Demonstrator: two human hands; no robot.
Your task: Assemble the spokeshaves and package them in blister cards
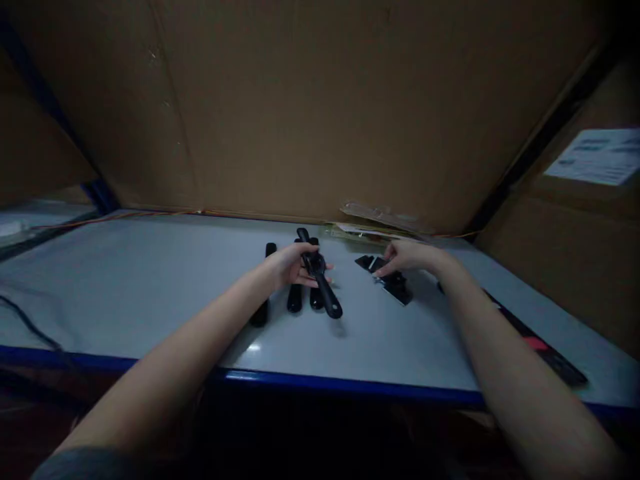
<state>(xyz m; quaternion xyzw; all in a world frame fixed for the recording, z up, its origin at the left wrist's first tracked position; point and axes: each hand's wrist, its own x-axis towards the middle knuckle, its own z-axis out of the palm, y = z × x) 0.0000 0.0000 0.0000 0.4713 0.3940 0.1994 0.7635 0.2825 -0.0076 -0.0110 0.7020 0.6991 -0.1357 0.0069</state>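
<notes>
My left hand [295, 265] is closed around the middle of a long black handle-like part [324, 285], holding it tilted above the table. Under and beside it lie three similar black bars [295, 300] side by side on the white tabletop [150, 287]. My right hand [407, 257] reaches over a small cluster of flat black pieces [395, 285], its fingertips pinched down on one of them. The lighting is dim, so fine details of the parts are hard to see.
Large cardboard sheets [310, 107] stand behind the table, and a carton with a white label [597, 157] sits at the right. A long dark strip with a red mark [537, 343] lies under my right forearm. A cable [30, 327] trails at the left. The table's front edge is blue [325, 382].
</notes>
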